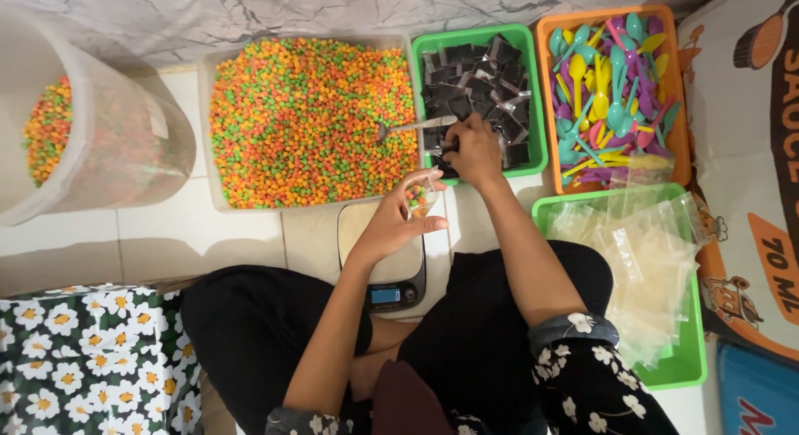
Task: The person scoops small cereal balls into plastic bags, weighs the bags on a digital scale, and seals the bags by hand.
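Big tub of coloured candy pellets (312, 119) sat far left. Left hand (391, 223) pinched a small clear pouch (419, 198) above the digital scale (391, 277); right hand (473, 148) gripped a metal spoon (412, 127). A tilted pouch could've spilled pellets.

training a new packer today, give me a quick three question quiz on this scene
1. True or false: the left hand holds a small clear cup above the scale.
2. What does the right hand hold? A. a metal spoon B. a purple plastic spoon C. a clear bag
3. Fill in: the plastic spoons lie in the ___ tray.

Key: 1 true; 2 A; 3 orange
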